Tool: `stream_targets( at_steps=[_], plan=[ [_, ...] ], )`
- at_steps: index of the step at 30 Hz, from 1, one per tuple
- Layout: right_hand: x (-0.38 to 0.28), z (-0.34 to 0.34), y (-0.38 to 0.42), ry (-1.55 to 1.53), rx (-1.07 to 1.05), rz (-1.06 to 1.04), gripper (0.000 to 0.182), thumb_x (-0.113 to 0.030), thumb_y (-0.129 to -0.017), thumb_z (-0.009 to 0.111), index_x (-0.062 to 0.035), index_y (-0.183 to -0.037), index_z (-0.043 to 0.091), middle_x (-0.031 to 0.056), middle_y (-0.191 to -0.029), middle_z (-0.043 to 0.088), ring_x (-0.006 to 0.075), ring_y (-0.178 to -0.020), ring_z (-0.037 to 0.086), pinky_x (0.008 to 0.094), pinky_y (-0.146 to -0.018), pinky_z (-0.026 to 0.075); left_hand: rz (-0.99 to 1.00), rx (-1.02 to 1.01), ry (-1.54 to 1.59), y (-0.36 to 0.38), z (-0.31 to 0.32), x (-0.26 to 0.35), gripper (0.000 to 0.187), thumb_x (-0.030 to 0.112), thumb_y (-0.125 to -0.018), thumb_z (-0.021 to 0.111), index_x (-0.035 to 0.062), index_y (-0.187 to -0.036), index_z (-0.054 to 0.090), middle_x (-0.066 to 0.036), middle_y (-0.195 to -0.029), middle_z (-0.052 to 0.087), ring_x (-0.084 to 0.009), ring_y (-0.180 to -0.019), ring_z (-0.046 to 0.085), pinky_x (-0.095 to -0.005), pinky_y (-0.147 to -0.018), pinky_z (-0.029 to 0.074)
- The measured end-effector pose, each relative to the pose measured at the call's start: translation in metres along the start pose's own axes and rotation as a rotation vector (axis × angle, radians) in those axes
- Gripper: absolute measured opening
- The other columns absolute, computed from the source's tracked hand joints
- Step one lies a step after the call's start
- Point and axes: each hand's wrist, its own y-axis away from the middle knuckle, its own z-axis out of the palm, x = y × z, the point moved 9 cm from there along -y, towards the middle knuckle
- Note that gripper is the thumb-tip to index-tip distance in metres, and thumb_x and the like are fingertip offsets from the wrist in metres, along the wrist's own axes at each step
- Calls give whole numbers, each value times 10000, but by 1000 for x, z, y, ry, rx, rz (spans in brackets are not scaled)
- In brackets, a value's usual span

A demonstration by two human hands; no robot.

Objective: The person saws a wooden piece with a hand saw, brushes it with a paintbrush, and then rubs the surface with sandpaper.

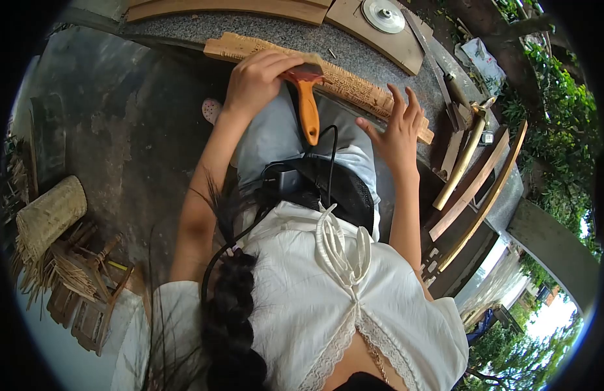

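Note:
A paintbrush [308, 107] with an orange handle and a dark reddish ferrule stands with its bristles up against a long wooden board [354, 85]. Its handle points back toward my lap. My left hand [259, 79] has its fingers closed at the brush's bristle end, over the board's left part. The board lies along the near edge of the stone counter, and its face carries rows of dark markings. At the board's right end, my right hand [399, 127] is open, fingers spread and thumb apart, holding nothing.
On the granite counter [184, 36] lie a curved wood piece [230, 9] and a panel with a metal disc [383, 14]. A hammer [468, 153] and curved wooden strips [491, 199] are at right. A wooden chair [93, 287] and rolled mat [51, 215] stand lower left.

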Motion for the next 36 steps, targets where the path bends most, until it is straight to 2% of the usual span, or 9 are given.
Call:
stream_targets(
  at_steps=[4, 8, 10, 13, 18, 20, 27, 32, 36],
  plan=[
    [36, 28, 13, 45, -3, 59, 734, -448, -799, 706, -134, -1379, 384, 191, -1318, 374, 368, -1289, 338, 555, -1110, 191, -269, 57, -177, 26, -72, -94, 339, -34, -718, 659, 108, -1020, 715, -63, -977, 708, -220, -867, 670, -330, -757, 548],
    [36, 29, 13, 23, 11, 102, 704, -428, -810, 700, -136, -1371, 392, 173, -1300, 395, 355, -1291, 341, 552, -1121, 151, -266, -3, 8, 23, -38, -54, 348, -23, -701, 677, 118, -1017, 717, -58, -982, 707, -213, -884, 662, -318, -761, 544],
    [37, 31, 13, 31, 13, 103, 701, -434, -811, 697, -137, -1370, 394, 170, -1300, 397, 353, -1291, 341, 552, -1121, 151, -60, -52, 70, 18, 9, 1, 324, -23, -702, 670, 124, -988, 716, -50, -955, 706, -213, -880, 653, -319, -781, 533],
    [39, 32, 14, 45, 11, 99, 697, -445, -814, 693, -140, -1367, 399, 164, -1298, 400, 351, -1290, 343, 553, -1120, 153, -2, -59, 132, 9, 12, 24, 315, -45, -699, 648, 116, -964, 700, -43, -900, 698, -235, -861, 643, -336, -786, 523],
    [38, 32, 13, 27, 29, 108, 692, -402, -794, 722, -136, -1352, 414, 157, -1286, 412, 352, -1280, 346, 551, -1114, 171, -303, 92, -221, 21, -78, -82, 280, -18, -721, 651, 89, -975, 697, -61, -895, 687, -249, -823, 630, -353, -724, 515],
    [37, 31, 13, 23, 35, 111, 693, -382, -787, 730, -136, -1352, 413, 155, -1280, 416, 350, -1280, 343, 547, -1115, 172, -323, 90, -211, 25, -71, -90, 281, -18, -716, 651, 83, -974, 695, -64, -890, 685, -249, -826, 628, -346, -744, 510],
    [37, 29, 13, 29, 49, 102, 688, -399, -788, 728, -133, -1340, 417, 148, -1279, 421, 344, -1272, 357, 541, -1113, 172, -55, -55, 63, 5, 28, 59, 172, 35, -767, 665, 73, -934, 669, -59, -835, 652, -244, -807, 634, -360, -782, 505],
    [38, 29, 15, 34, 78, 118, 680, -399, -779, 732, -135, -1329, 430, 140, -1278, 426, 332, -1271, 372, 536, -1109, 175, -572, 116, -298, 15, -62, -56, 205, 237, -848, 650, 36, -885, 661, -139, -806, 658, -358, -720, 645, -450, -614, 500],
    [38, 25, 14, 33, 106, 133, 677, -387, -768, 741, -134, -1320, 440, 138, -1278, 426, 331, -1271, 371, 529, -1109, 184, -628, 95, -322, 9, -52, -40, 217, 253, -857, 639, 38, -837, 662, -150, -769, 657, -362, -708, 650, -456, -623, 504]
  ],
)
